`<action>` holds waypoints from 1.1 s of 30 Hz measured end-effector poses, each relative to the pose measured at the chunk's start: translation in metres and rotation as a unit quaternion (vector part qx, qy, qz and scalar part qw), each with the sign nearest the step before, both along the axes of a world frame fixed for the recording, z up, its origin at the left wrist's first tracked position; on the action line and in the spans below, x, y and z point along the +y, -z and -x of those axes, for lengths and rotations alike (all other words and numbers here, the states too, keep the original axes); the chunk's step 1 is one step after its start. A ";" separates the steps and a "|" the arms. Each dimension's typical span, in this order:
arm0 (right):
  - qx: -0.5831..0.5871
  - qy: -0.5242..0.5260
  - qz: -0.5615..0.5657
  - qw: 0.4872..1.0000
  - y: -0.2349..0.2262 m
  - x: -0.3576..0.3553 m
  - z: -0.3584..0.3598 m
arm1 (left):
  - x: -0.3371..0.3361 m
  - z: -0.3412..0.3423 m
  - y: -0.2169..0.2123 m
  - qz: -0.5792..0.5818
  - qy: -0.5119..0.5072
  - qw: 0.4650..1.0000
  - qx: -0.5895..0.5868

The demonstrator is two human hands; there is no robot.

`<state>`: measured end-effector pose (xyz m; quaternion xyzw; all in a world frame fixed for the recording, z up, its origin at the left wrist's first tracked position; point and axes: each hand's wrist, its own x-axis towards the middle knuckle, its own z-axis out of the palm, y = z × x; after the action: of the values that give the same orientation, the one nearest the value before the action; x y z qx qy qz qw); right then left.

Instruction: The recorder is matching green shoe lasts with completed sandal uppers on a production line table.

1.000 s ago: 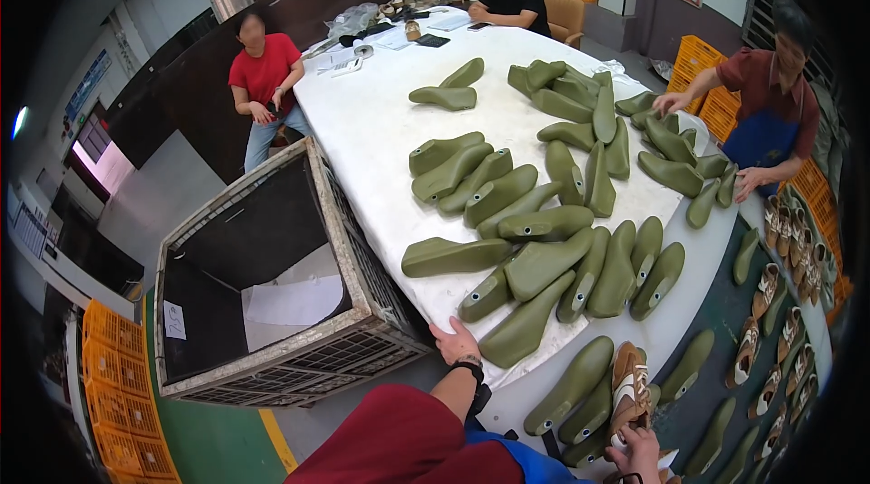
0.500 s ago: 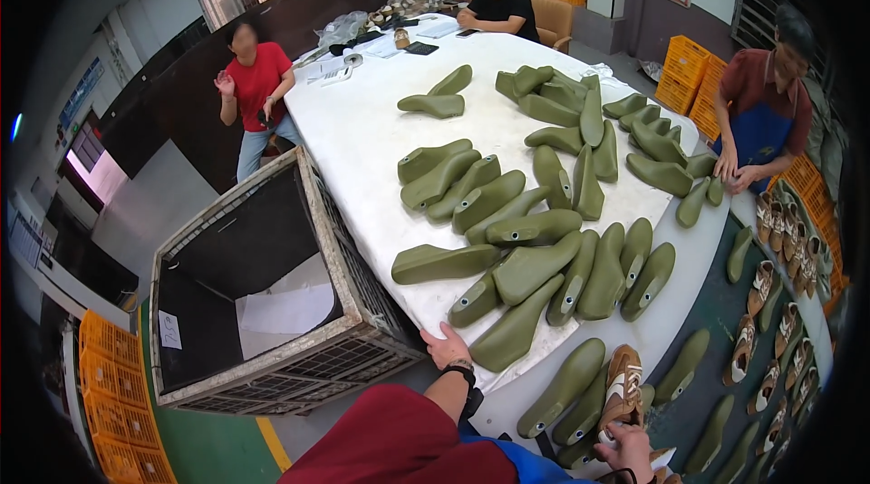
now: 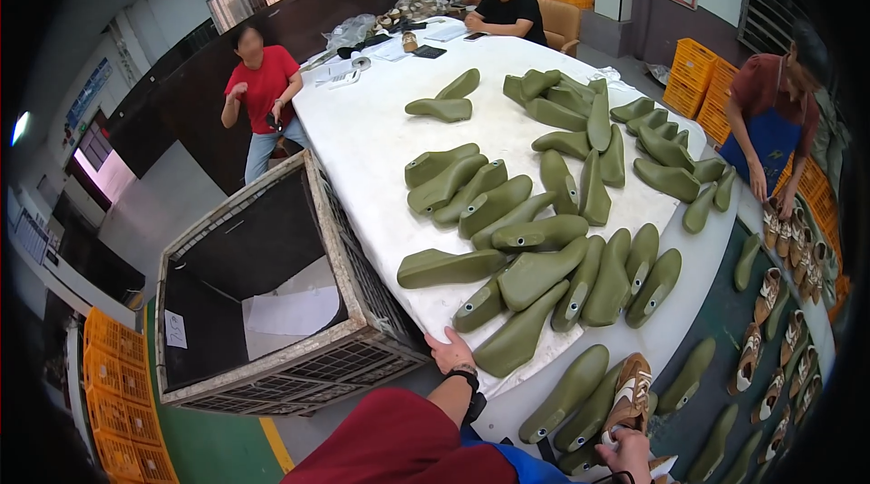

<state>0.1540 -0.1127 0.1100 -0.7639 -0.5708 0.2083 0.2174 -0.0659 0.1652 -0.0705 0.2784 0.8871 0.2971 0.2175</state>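
Head view: grips brown shoe near the heel end with right hand, lower right of frame, toe pointing up-frame, probably to keep it steady; cannot identify small white bit against that hand. Rests left hand on table corner, bottom centre, fingers loosely spread, nothing visible in grasp, likely for bracing. Just beside left hand: nearest green last. Mostly laid flat or on edge across white cloth, presumably for easy reach. Counts: one shoe in hand; beside it, three lasts to picture left, one last to right; about sixteen in central cluster; two in upper-centre pair; upper-right pile too overlapped to count. One lined bin, left. Three other people: red shirt upper left, black shirt upper centre, blue apron right.
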 end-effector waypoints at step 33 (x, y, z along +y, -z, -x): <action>-0.035 0.012 0.026 0.999 0.010 0.004 -0.004 | 0.001 0.001 0.002 0.007 0.006 1.000 -0.013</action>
<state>0.1582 -0.1084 0.1001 -0.7830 -0.5631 0.1938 0.1798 -0.0667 0.1658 -0.0729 0.2786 0.8845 0.2934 0.2323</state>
